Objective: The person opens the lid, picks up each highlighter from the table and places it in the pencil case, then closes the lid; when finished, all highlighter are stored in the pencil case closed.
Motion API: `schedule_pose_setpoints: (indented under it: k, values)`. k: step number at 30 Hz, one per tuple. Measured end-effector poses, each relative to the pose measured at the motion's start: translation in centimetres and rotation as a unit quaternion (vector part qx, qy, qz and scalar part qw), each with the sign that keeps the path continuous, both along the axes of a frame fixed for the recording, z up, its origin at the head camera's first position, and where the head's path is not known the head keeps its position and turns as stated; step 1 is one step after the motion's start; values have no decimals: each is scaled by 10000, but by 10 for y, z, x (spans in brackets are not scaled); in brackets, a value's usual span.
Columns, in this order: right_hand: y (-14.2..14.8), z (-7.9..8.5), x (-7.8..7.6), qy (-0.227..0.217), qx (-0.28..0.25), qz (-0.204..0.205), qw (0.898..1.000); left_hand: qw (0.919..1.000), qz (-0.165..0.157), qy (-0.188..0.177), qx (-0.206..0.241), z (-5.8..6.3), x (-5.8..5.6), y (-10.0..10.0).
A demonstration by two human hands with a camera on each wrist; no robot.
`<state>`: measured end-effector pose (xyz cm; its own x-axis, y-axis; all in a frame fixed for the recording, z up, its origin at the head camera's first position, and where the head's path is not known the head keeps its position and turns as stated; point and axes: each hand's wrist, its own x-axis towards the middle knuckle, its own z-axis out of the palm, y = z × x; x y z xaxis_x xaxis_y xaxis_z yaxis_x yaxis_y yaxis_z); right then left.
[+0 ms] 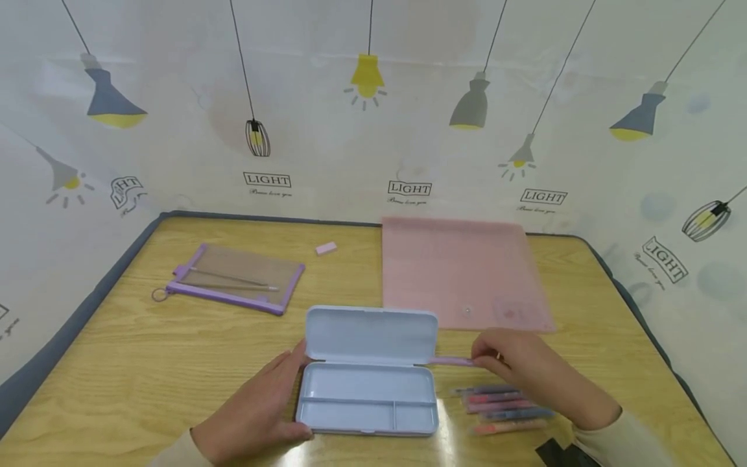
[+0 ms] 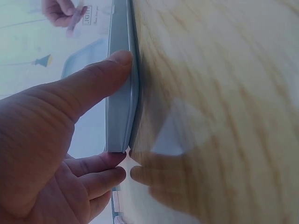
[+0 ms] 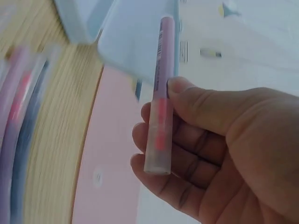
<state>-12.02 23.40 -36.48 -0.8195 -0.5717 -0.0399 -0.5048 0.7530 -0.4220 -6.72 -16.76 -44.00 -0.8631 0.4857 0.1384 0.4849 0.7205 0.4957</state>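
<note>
Slim light-purple pen with clear end (image 3: 162,79) pinched in right hand (image 1: 528,366), beside open light-blue rectangular pencil case (image 1: 367,383). Left hand (image 1: 262,399) grips case's left end. Row of coloured pens (image 1: 496,398) near right hand.

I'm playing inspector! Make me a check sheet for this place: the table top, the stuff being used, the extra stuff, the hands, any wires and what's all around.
Surface: wood-grain table, shiny near the front.
Job's things: blue pencil box, lid open, no pens in its sections; purple pen, held up; several other pens lying to the box's right.
Clutter: purple-edged pouch with thin sticks inside; small pink block; pink folder.
Hands: left hand holds the box's left side; right hand pinches the purple pen.
Cables: nothing seen, only printed lamp cords.
Surroundings: pale wall with lamp pictures and "LIGHT" signs.
</note>
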Motion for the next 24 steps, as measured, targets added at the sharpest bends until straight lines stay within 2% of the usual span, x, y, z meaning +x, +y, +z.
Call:
schedule_pose_setpoints:
  k: [6,8,15,24]
  values:
    - [-42,-1,1,841,-74,785,9933,10000,16,-24,-52,-2,0,-1]
    - [-54,-4,1,945,-55,895,9915,10000,16,-29,-58,-2,-1,-1]
    - [-84,-13,5,856,284,932,9916,10000,18,4,-62,-3,-2,0]
    - [-97,-30,7,1020,438,1129,9874,10000,9,-80,-42,-2,-1,0]
